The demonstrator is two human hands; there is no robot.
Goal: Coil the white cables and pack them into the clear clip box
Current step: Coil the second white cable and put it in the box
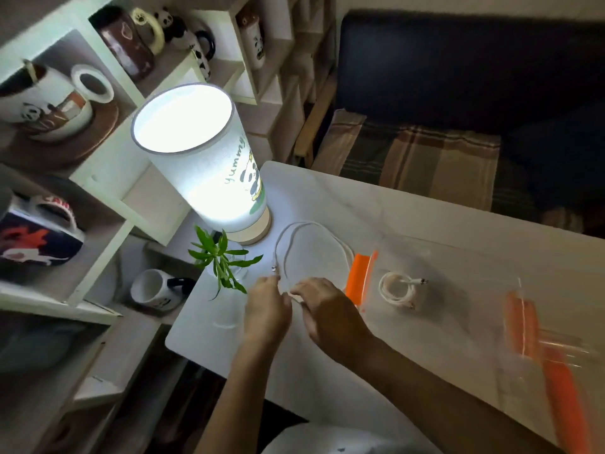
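Left of the pinch, the left hand is held low over the white table, its fingers curled around the loose white cable just below the metal plug end — the cable is gripped there, though the exact finger contact is blurred. Beyond the grip, the slack lies in a wide double loop reaching towards the lit lamp. For a tidy coil, the loop is best drawn in evenly, each turn laid the same size and the plug kept pinned. Right of the pinch, the right hand is arched palm-down, its fingertips pinching the same cable close by. Further right, a coiled cable already rests in the clear clip box — its orange clips stand open.
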